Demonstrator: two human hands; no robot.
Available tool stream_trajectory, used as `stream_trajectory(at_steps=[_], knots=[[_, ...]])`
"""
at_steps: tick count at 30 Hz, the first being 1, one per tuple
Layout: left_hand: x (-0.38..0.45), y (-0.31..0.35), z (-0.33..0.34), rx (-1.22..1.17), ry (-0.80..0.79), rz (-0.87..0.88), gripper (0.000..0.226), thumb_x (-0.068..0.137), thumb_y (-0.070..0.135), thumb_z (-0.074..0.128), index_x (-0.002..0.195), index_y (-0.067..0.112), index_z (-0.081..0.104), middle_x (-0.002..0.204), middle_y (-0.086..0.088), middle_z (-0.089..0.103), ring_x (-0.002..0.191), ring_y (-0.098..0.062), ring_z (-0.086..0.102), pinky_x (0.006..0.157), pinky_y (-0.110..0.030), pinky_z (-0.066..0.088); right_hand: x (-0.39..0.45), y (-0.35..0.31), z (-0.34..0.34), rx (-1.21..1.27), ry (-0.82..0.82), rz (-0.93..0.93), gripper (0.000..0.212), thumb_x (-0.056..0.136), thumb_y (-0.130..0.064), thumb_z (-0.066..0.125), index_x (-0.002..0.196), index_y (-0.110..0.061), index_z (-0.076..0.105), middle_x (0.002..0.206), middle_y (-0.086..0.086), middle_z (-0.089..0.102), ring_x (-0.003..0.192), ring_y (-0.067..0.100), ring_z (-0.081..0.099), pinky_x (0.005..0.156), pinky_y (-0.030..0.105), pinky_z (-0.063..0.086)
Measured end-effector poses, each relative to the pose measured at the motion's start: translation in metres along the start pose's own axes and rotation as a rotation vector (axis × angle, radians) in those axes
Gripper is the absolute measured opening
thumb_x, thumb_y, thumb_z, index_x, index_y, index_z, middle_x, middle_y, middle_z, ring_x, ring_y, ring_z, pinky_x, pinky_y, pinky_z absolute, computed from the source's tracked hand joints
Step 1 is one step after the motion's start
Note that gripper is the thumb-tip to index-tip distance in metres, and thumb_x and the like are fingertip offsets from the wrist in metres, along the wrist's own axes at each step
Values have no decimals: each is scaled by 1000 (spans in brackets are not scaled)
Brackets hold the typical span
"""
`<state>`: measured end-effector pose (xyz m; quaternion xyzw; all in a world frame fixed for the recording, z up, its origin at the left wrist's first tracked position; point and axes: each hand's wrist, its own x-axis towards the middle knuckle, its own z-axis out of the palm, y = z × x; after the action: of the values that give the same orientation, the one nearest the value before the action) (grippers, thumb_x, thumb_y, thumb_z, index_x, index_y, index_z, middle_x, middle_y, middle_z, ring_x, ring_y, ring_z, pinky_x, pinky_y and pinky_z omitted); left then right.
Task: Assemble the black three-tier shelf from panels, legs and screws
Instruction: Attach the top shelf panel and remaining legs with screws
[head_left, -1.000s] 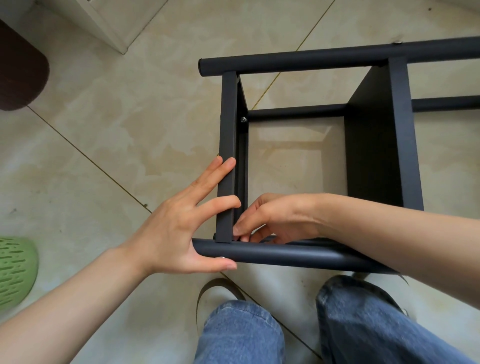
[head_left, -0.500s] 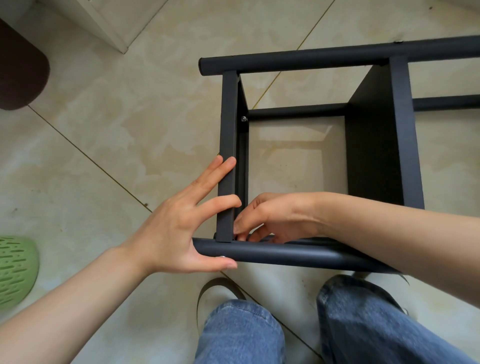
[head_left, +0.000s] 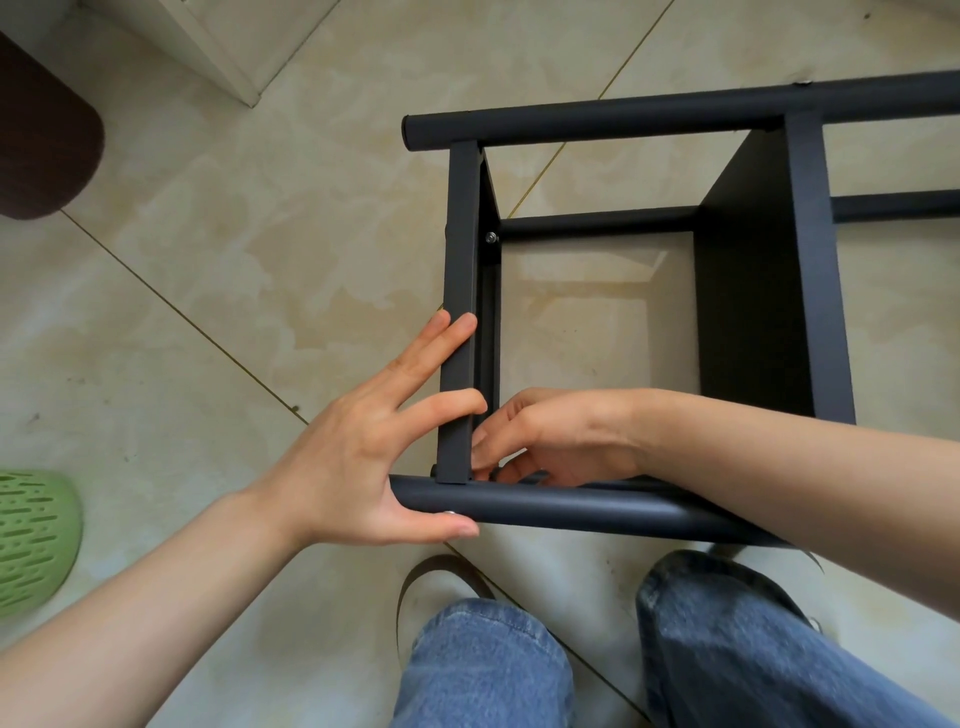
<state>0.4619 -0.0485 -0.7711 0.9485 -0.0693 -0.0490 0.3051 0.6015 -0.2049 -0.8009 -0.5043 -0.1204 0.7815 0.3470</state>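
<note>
shelf (head_left: 727, 291) on its side on floor, by the knees | legs visible: 3 | panels: 2 | left hand (head_left: 363, 441) splayed, bracing end panel (head_left: 460, 312) | right hand (head_left: 545, 436) fingers curled inside that corner, contents unclear

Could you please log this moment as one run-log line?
left hand braces end panel and near leg | right hand works inside corner, fastener hidden | shelf on its side

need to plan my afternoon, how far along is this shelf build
Done: two panels, the left panel and the middle panel, already sit between the far leg and near leg, with a screw seated at a back corner.

In hand: the left hand steadies the left panel while the right hand works at its near corner joint.

Left: that joint, and whatever lies off-frame to the right.
</note>
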Motion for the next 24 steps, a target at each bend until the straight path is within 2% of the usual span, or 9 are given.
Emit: stream_trajectory(at_steps=[5,9,15,18,24], knots=[[0,0,1,2,-4,0,71,75,66,73,128,22,54,168,-8,14,155,-25,13,116,-19,28,0,-4,1,-37,33,22,15,92,-13,61,78,-11,66,74,3,65,74,17,59,71,29,46],[0,0,1,12,-2,5,72,75,66,73,128,22,55,168,-8,14,155,-25,13,115,-19,29,2,-8,4,-119,116,10,18,89,-13,62,72,-13,67,71,3,66,70,15,58,70,30,43],[1,2,0,4,12,10,71,74,66,72,127,22,54,167,-9,15,155,-25,14,108,-37,39,1,-6,6,-63,96,-14,23,89,-7,59,67,-14,65,71,3,67,70,17,59,71,30,45],[1,2,1,2,17,11,71,74,65,73,127,22,55,167,-9,16,155,-26,14,108,-37,39,1,-3,6,2,70,-21,19,91,-6,58,73,-10,65,71,4,66,67,16,60,68,29,46],[0,2,1,3,22,11,71,74,65,74,127,23,54,168,-7,15,155,-25,14,106,-40,42,1,-6,7,-62,104,6,10,91,-10,61,83,-9,67,71,4,64,68,15,59,68,27,47]])
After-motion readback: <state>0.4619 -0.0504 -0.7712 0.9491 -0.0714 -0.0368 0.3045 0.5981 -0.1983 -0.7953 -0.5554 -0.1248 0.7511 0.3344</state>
